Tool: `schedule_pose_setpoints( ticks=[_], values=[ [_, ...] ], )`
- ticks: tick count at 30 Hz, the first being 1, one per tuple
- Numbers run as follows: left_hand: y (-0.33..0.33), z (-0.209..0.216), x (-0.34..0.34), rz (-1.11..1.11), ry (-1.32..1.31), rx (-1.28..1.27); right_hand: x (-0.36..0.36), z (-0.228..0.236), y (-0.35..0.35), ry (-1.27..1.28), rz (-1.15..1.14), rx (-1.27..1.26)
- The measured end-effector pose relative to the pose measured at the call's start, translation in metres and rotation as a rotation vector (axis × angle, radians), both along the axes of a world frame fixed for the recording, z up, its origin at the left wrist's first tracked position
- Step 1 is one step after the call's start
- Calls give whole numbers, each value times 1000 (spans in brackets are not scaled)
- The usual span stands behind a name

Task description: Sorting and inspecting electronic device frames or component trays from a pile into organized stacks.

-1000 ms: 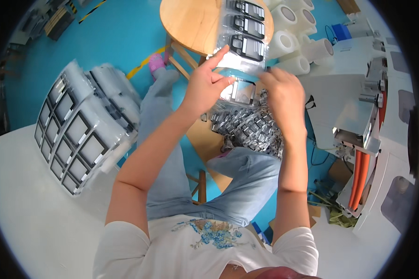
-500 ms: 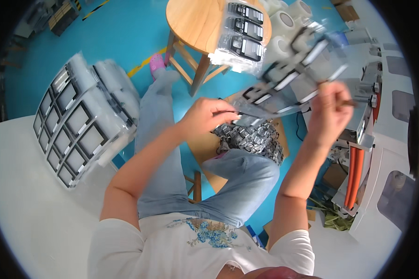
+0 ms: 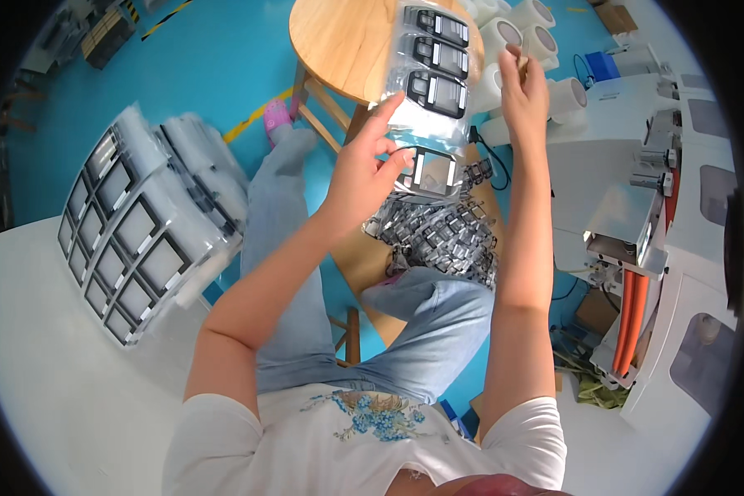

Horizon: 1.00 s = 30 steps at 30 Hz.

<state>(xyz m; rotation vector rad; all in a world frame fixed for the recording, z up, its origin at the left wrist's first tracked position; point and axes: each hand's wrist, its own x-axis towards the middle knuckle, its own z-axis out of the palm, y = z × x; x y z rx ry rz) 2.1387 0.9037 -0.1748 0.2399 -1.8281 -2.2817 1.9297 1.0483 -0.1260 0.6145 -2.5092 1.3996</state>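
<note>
My left hand (image 3: 362, 175) pinches the left edge of a small black-framed clear panel (image 3: 432, 175) between thumb and fingers, with the index finger stretched out. The panel hangs just beyond the near edge of a clear film sheet (image 3: 428, 121), which bears three black-framed panels (image 3: 436, 93) in a row. That sheet lies on a round wooden stool (image 3: 339, 41). To the right of the sheet, my right hand (image 3: 525, 95) is raised with fingers closed; a small brownish thing shows at the fingertips, too unclear to name. Below the held panel lies a heap of black-and-clear frame scraps (image 3: 442, 236).
Stacked film sheets with black frames (image 3: 128, 240) sit on the white table (image 3: 50, 331) at left. White rolls (image 3: 504, 37) stand behind the stool. A machine with orange tubes (image 3: 631, 322) is at right. Cardboard (image 3: 351, 252) lies under the scraps.
The blurred sheet of frame scraps has left my right hand, which has moved up and left. My left hand has moved up toward the stool and holds the panel beside the film sheet.
</note>
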Motion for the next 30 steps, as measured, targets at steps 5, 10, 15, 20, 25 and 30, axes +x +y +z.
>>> schedule_pose_setpoints(
  ticks=[5, 10, 15, 20, 25, 30],
  values=[
    [-4, 0, -13, -113, -31, -153, 82, 23, 31, 188, 354, 224],
    [-9, -1, -14, -210, -82, 1, 93, 11, 23, 233, 447, 272],
    [-6, 11, -15, -215, -132, 76, 90, 1, 10, 528, 516, 434],
    [-10, 10, -13, -222, -115, 47, 109, 25, 30, 528, 347, 645],
    [-8, 4, -11, -182, -95, -2, 112, 30, 41, 349, 286, 393],
    [-5, 0, -12, -162, -76, -8, 106, 7, 14, 391, 405, 351]
  ],
)
